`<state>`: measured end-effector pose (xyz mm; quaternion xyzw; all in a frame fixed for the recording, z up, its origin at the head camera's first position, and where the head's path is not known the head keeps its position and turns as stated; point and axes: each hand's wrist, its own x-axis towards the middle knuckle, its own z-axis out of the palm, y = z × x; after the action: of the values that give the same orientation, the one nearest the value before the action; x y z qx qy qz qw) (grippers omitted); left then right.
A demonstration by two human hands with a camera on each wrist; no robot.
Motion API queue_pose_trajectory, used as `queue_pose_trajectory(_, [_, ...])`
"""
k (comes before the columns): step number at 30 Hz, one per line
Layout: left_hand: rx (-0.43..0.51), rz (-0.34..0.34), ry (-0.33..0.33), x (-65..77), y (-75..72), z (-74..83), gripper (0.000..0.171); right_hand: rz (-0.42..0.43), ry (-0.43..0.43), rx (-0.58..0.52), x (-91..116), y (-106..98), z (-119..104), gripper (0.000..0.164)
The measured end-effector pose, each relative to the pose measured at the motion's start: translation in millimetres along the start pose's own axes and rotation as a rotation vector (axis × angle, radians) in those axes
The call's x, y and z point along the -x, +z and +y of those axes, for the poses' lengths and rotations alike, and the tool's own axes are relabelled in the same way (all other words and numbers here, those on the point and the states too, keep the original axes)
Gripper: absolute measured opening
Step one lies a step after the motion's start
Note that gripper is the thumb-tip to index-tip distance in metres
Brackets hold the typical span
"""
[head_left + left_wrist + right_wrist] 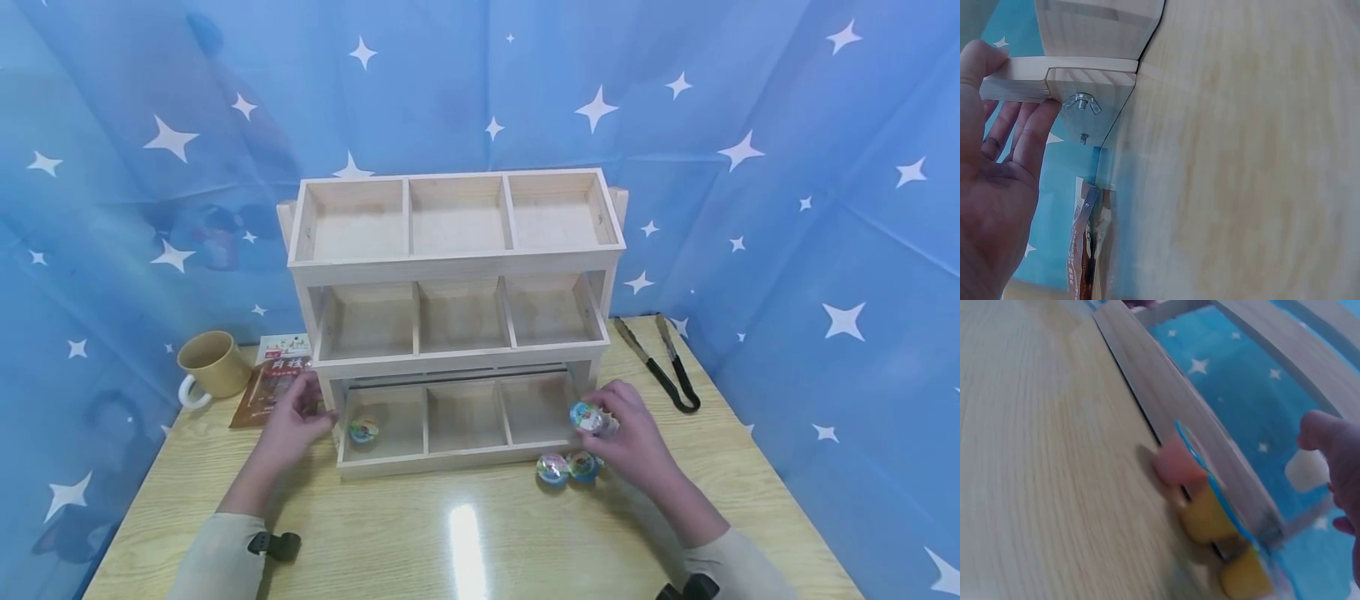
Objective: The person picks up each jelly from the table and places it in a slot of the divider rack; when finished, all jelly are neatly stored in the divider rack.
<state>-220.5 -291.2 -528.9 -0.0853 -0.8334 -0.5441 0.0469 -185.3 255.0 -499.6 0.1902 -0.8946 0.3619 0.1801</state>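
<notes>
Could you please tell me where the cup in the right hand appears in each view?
Head: the cup is right of centre, in the right hand.
Left wrist: not in it.
Right wrist: the cup is near the right edge.
Shared landmark: the wooden rack.

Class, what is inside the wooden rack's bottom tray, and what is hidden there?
One small cup sits in the left compartment of the bottom tray. The floor beneath it is covered, and the right hand and its held cup hide part of the right end.

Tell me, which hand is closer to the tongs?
Right: the right hand is close by, left of the tongs; the left hand grips the left side of the rack.
</notes>
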Motion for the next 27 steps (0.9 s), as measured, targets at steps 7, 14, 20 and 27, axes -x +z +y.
queue_pose_trajectory(7, [0.001,0.003,0.001,0.3,-0.6,2.1,0.063,0.012,-0.048,-0.079,-12,30,-14,0.049])
queue_pose_trajectory(14, [0.012,0.000,0.012,-0.9,0.7,-0.8,0.062,-0.034,-0.065,-0.086,-25,48,-33,0.044])
queue_pose_trajectory(20, [0.015,0.000,0.006,-1.9,1.1,-2.0,0.063,-0.082,-0.111,-0.100,-36,62,-47,0.046])
queue_pose_trajectory(27, [0.016,0.004,-0.013,-1.2,0.7,-1.8,0.064,-0.114,-0.169,-0.148,-51,80,-63,0.048])
